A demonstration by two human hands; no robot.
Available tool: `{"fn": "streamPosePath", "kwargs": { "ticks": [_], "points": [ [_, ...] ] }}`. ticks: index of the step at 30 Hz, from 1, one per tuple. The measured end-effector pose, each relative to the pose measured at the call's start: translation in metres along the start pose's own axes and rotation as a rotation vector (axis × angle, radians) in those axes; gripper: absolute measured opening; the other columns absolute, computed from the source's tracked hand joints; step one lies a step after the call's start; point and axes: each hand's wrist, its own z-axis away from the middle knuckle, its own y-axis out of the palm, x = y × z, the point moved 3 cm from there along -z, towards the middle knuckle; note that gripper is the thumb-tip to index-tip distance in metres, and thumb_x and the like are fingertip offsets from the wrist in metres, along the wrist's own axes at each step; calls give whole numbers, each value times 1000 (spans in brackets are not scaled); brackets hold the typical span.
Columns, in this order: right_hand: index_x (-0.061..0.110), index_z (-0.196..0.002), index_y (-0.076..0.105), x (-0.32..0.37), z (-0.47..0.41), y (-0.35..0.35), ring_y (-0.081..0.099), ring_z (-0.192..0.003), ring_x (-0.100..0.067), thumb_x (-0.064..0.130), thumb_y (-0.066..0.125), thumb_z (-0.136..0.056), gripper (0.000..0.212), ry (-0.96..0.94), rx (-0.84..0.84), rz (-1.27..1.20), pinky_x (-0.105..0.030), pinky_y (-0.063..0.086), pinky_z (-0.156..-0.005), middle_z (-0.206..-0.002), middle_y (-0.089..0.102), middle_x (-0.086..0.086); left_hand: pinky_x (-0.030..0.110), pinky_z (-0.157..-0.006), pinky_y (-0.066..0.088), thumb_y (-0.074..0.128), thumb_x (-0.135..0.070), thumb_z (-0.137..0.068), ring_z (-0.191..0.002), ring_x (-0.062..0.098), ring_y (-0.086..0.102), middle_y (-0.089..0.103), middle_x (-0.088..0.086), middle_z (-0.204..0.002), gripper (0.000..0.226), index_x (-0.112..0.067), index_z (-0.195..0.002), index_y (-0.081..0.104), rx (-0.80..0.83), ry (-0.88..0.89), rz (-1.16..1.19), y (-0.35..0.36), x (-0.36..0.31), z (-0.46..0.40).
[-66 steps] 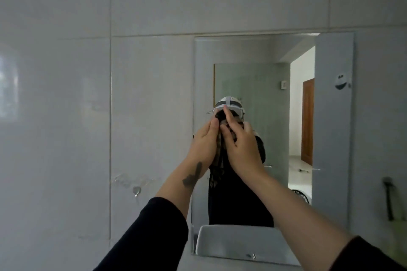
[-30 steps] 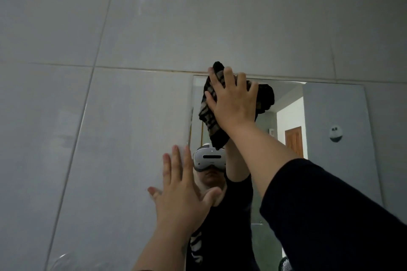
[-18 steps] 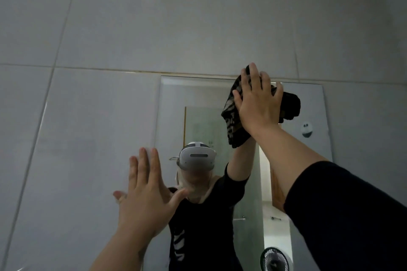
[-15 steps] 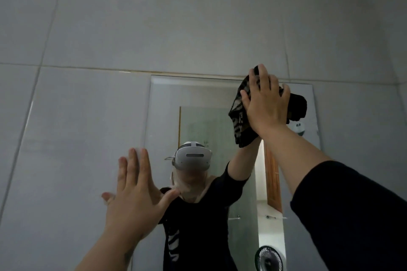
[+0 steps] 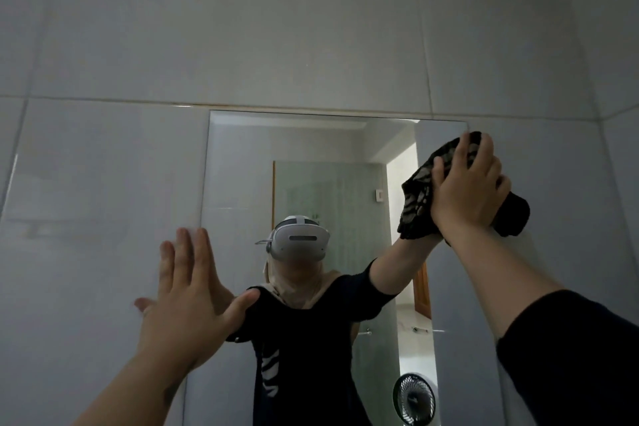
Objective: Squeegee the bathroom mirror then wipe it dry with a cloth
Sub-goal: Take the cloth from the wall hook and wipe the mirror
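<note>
So the left hand (image 5: 186,308) was flat and wide open, fingers spread and pointing up, palm pressed against the grey tiled wall (image 5: 103,218) right at the left edge of the mirror (image 5: 311,183), thumb reaching over onto the glass. Nothing held in it.

The mirror itself was a tall frameless rectangle, long axis running up and down, top edge sitting just under a horizontal grout line. In the glass you could see the person's reflection in a dark top with a white headset (image 5: 299,242), a frosted glass panel behind them, and a small black fan (image 5: 413,398) low in the reflection near the right side.

Over at the mirror's upper right corner, the right hand (image 5: 466,190) was closed down on the cloth (image 5: 418,197), pressing it against the glass. The cloth was dark with a pale stripey pattern, all bunched up, one end hanging down-left of the hand and a plain dark lump sticking out to the right of the wrist. Crumpled as it was, it lay roughly along a slanted line, low left to right. The black sleeve (image 5: 574,356) filled the lower right.
</note>
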Motion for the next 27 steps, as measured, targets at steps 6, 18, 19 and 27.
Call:
{"fn": "streamPosePath", "kwargs": {
  "ticks": [6, 18, 19, 27],
  "points": [
    [11, -146, 32, 37, 36, -3, 39, -126, -33, 39, 33, -99, 54, -50, -32, -6, -49, 33, -96, -152, 27, -13, 68, -110, 16, 31, -87, -67, -132, 12, -42, -52, -14, -139, 110, -38, -128, -47, 14, -5, 0, -1, -2, 1],
    [15, -148, 29, 183, 94, -16, 34, -133, -29, 49, 33, -95, 64, -496, 31, -135, -50, 30, -102, -157, 22, -6, 69, -109, 17, 30, -86, -68, -136, 13, -38, -46, -11, -144, 111, -33, -134, -42, -18, 13, -7, 3, 2, -2],
    [15, -149, 27, 195, 101, -16, 34, -133, -29, 51, 34, -94, 66, -552, 31, -136, -50, 29, -102, -157, 21, -6, 69, -109, 16, 31, -86, -69, -136, 13, -38, -46, -11, -144, 111, -33, -134, -42, -18, 12, -1, 4, 2, -2],
    [15, -150, 19, 241, 138, -15, 29, -135, -28, 46, 37, -96, 65, -789, 49, -120, -50, 26, -106, -158, 15, -3, 59, -116, 8, 26, -87, -67, -141, 14, -29, -36, -5, -151, 113, -24, -137, -36, -136, -15, 140, 10, 7, 10]
  ]
}}
